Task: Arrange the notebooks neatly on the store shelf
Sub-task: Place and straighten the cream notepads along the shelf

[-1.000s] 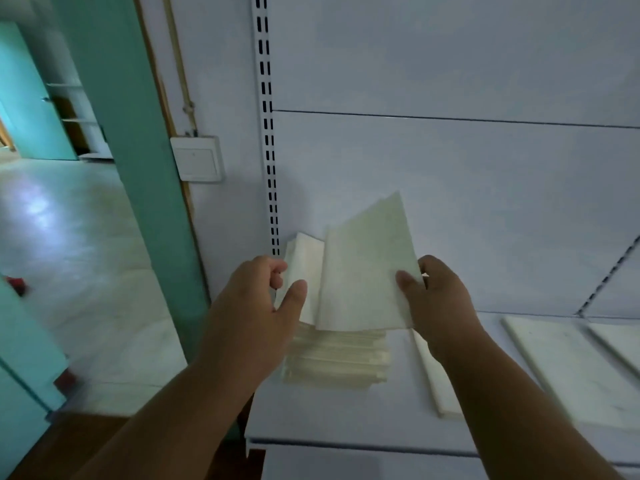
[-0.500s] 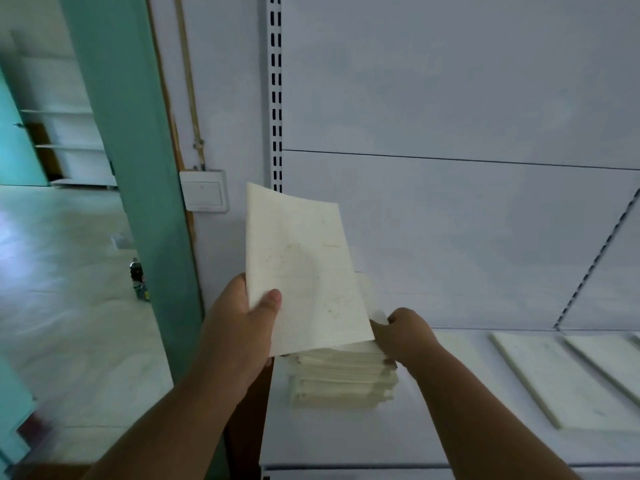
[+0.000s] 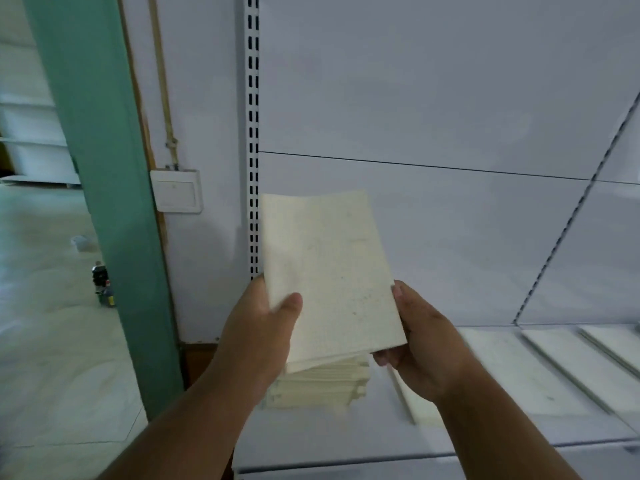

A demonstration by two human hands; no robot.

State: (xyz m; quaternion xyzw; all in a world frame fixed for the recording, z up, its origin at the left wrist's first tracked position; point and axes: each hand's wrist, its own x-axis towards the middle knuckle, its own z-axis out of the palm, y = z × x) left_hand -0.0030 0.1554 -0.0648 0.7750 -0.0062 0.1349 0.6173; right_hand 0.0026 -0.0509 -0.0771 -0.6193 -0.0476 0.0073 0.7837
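A cream notebook [image 3: 329, 271] stands almost upright in front of the shelf's back panel, held above a stack of several cream notebooks [image 3: 322, 386] at the left end of the white shelf [image 3: 346, 441]. My left hand [image 3: 263, 330] grips its lower left edge, thumb across the cover. My right hand [image 3: 419, 344] holds its lower right corner, fingers curled under it. One notebook [image 3: 415, 407] lies flat just right of the stack, partly hidden by my right wrist. Further notebooks [image 3: 568, 362] lie flat in a row on the right.
A slotted white upright [image 3: 253, 133] runs down behind the held notebook. A green door frame [image 3: 104, 202] and a wall switch [image 3: 176, 190] stand to the left. Beyond the frame, a small bottle [image 3: 102, 284] sits on the floor.
My right hand rose from the stack and took the lower right corner of the notebook that my left hand holds upright. The view shifted slightly left.
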